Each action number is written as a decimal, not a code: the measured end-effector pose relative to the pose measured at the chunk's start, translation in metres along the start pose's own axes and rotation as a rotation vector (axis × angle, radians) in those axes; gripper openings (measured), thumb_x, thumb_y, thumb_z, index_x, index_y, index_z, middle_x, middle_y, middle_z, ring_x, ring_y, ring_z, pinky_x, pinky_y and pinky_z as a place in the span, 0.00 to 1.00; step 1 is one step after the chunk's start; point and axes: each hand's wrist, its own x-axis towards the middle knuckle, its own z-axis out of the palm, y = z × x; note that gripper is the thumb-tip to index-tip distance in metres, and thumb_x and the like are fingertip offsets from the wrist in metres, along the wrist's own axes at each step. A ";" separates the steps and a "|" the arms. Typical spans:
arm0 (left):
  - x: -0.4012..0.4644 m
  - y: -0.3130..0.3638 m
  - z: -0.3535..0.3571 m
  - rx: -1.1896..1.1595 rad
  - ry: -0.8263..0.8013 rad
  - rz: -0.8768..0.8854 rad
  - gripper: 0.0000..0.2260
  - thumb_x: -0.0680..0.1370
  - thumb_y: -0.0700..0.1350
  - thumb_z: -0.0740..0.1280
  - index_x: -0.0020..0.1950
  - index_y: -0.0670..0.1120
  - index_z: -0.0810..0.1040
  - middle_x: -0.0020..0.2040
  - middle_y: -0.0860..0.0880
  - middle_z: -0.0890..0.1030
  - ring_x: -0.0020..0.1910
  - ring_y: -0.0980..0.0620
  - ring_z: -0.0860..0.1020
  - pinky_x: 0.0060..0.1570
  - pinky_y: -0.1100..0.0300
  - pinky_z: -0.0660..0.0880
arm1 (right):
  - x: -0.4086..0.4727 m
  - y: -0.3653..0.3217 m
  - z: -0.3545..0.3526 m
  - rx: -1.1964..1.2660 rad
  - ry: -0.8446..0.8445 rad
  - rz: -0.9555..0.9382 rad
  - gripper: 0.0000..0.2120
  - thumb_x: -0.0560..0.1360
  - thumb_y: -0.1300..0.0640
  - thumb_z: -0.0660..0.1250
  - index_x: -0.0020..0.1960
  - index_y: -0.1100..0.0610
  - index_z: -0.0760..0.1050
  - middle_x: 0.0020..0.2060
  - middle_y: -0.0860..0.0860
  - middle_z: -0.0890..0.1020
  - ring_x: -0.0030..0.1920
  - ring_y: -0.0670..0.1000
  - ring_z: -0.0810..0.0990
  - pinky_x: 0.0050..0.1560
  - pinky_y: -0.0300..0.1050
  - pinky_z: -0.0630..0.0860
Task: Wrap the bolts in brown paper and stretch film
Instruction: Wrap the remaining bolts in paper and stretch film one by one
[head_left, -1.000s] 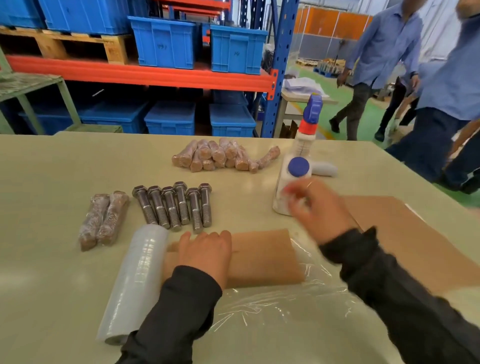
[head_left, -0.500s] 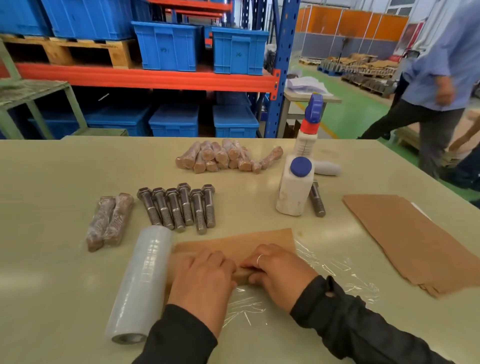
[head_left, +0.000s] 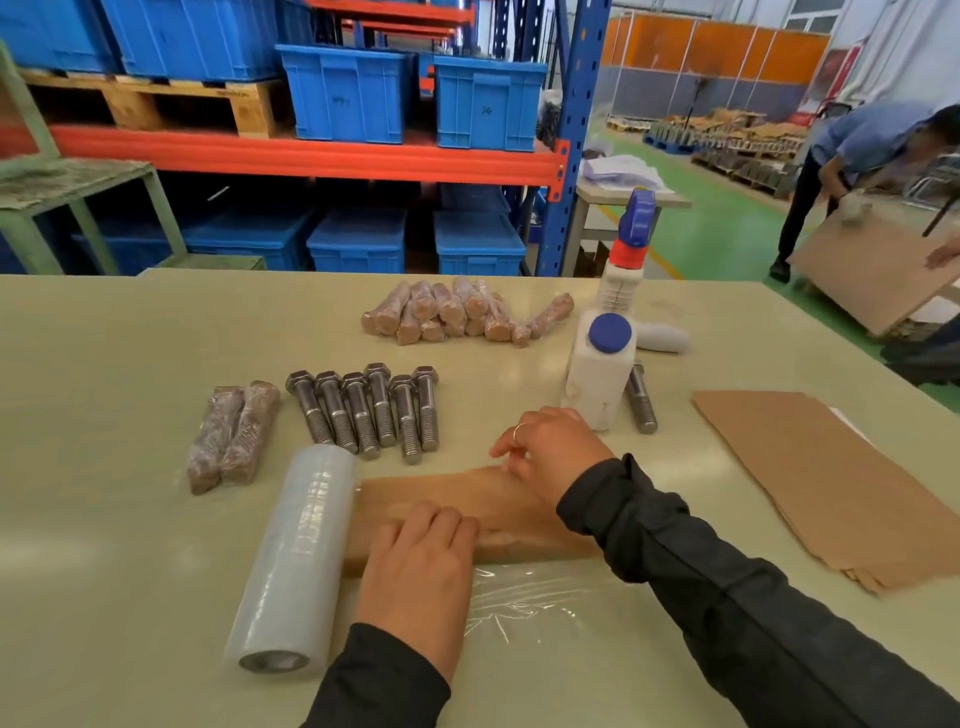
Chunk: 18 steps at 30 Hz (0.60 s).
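A pale green worktable (head_left: 104, 519) stands in a warehouse, with blue crates (head_left: 348, 93) on orange-beamed racking behind it. At the left of the table lie two wrapped bolts (head_left: 231, 439) side by side, touching each other. Just right of them six bare bolts (head_left: 366, 410) lie in a row, heads away from the person. Nearer the person, a roll of stretch film (head_left: 296, 561) lies lengthwise, its far end close to the bolt tips. A folded piece of brown paper (head_left: 467, 499) sits just beside the roll, on a sheet of film (head_left: 530, 597) pulled out flat across the table. The left hand (head_left: 421, 566) rests palm down on the near edge of the paper, fingers bent at the knuckles and pressing on it; whether they grip anything beneath cannot be told. The right hand (head_left: 550, 447), with a ring on one finger, sits at the paper's far right edge, fingers loosely curled and blurred, so its hold cannot be told. Farther back a pile of wrapped bolts (head_left: 457, 312) lies near the table's middle. To the right stand a white bottle (head_left: 597, 374) with a blue cap and a spray bottle (head_left: 626, 265) behind it, with one bare bolt (head_left: 641, 400) beside the white bottle. A stack of brown paper sheets (head_left: 831, 483) lies at the far right. Beyond the table, a person in blue (head_left: 857, 150) bends over cardboard.
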 end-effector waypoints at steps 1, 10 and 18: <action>-0.002 0.000 0.001 0.000 0.014 -0.008 0.16 0.66 0.44 0.55 0.39 0.47 0.83 0.36 0.53 0.80 0.40 0.52 0.79 0.41 0.58 0.66 | -0.002 -0.001 0.000 0.025 0.007 -0.015 0.11 0.78 0.56 0.60 0.56 0.51 0.78 0.53 0.51 0.77 0.56 0.52 0.71 0.58 0.41 0.61; -0.011 0.008 0.004 0.061 0.084 -0.027 0.18 0.68 0.43 0.55 0.43 0.43 0.84 0.39 0.50 0.82 0.41 0.49 0.82 0.48 0.53 0.64 | -0.032 -0.003 0.008 0.126 0.014 -0.108 0.11 0.78 0.52 0.59 0.59 0.53 0.64 0.38 0.46 0.70 0.37 0.51 0.74 0.39 0.44 0.69; -0.008 0.006 -0.002 0.067 0.065 -0.047 0.19 0.67 0.41 0.54 0.43 0.43 0.85 0.37 0.50 0.83 0.38 0.50 0.82 0.49 0.54 0.64 | -0.037 -0.005 0.002 0.370 -0.096 -0.128 0.19 0.69 0.53 0.73 0.59 0.49 0.76 0.44 0.41 0.79 0.45 0.42 0.75 0.50 0.32 0.69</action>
